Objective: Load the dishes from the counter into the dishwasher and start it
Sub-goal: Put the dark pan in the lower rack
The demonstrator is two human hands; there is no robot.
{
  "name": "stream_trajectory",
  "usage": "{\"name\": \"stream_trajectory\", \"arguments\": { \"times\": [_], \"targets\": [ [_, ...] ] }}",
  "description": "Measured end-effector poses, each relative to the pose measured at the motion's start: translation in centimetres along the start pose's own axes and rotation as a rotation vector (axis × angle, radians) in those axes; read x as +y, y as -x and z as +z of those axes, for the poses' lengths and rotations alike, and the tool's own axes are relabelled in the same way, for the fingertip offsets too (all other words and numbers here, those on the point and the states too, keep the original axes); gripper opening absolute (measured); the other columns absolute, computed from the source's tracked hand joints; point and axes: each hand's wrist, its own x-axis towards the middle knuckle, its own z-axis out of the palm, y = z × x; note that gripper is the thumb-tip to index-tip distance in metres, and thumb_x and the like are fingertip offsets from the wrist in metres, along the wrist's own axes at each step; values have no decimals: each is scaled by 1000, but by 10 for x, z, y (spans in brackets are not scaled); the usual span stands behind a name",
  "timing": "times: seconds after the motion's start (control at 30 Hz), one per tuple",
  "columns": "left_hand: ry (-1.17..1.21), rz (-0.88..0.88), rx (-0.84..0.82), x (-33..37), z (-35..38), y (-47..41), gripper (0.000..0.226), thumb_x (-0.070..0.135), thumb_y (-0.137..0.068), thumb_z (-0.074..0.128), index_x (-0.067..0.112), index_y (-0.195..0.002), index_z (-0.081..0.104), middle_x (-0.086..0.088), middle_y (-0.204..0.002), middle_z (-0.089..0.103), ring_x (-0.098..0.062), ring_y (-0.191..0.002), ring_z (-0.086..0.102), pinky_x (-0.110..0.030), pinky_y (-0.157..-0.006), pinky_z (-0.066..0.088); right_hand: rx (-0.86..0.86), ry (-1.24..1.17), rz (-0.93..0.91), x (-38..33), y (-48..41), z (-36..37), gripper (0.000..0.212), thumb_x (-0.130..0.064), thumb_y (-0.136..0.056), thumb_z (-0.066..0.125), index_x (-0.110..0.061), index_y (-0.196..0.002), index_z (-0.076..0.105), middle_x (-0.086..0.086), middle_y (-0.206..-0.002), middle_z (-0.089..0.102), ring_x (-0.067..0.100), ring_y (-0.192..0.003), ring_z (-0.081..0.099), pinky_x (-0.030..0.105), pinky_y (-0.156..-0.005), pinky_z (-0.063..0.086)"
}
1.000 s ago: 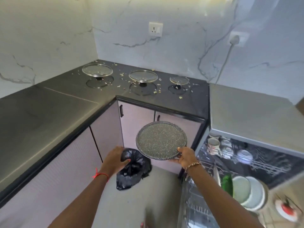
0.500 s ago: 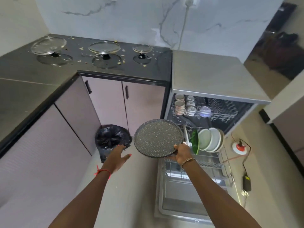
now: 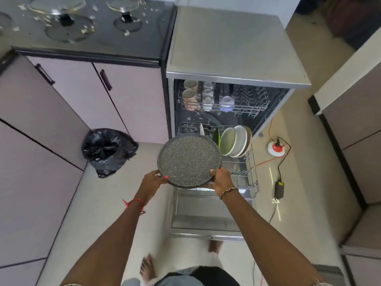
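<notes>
Our left hand [image 3: 153,180] grips the near left rim of the speckled round pan [image 3: 189,161]; the thumb lies on top, and the other fingers pass beneath the pan, out of sight. Our right hand [image 3: 221,179] clamps the near right rim in the same manner; its fingers are likewise hidden under the pan.

We hold the pan roughly flat, speckled side up, in the air above the left part of the lower rack [image 3: 250,174] of the dishwasher [image 3: 233,48]; the rack is pulled out over the lowered door [image 3: 206,215]. The pan covers the left portion of that rack, so we cannot tell what stands there; nor can we tell whether its far rim touches the thin white edge [image 3: 201,129] just behind it.

Right of the pan, pale bowls [image 3: 237,143] stand on edge in the rack; a green bowl [image 3: 216,137] is partly concealed behind the pan rim. The upper rack [image 3: 243,108] holds mugs [image 3: 189,96] at the left; the smaller white pieces [image 3: 207,93] beside them are hard to make out.

On the counter [image 3: 152,27], glass lids [image 3: 123,4] rest knob-down amid crumbs [image 3: 126,34]; the frame cuts off their far edges. A black bin bag [image 3: 107,149] sits on the floor [image 3: 103,203] against the cabinets [image 3: 134,96].
</notes>
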Motion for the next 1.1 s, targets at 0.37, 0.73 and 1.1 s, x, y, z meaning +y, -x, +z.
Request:
{"name": "stream_trajectory", "arguments": {
  "times": [0.37, 0.73, 1.1],
  "targets": [
    [378, -216, 82, -6, 150, -54, 27, -12, -82, 57, -11, -108, 56, -24, -101, 61, -27, -79, 65, -27, -69, 58, 33, 437, -158, -37, -108, -118, 28, 3, -86, 57, -11, -110, 56, 16, -120, 59, 30, -108, 57, 40, -96, 47],
    [292, -218, 60, 18, 183, -116, 26, -14, -81, 56, -9, -107, 57, -14, -84, 69, -22, -72, 70, -23, -65, 58, -364, 1640, -498, -32, -168, -150, 75, -39, -84, 61, -18, -146, 23, 3, -156, 12, 23, -145, 1, 48, -114, -7],
    [301, -216, 20, 45, 158, -206, 26, 4, -92, 52, -10, -113, 56, -19, -97, 64, -10, -65, 70, -17, -63, 56, -221, 1835, -966, -50, -227, -104, 43, 5, -64, 73, -6, -105, 65, 14, -88, 71, 28, -73, 70, 33, -58, 55]
  ]
}}
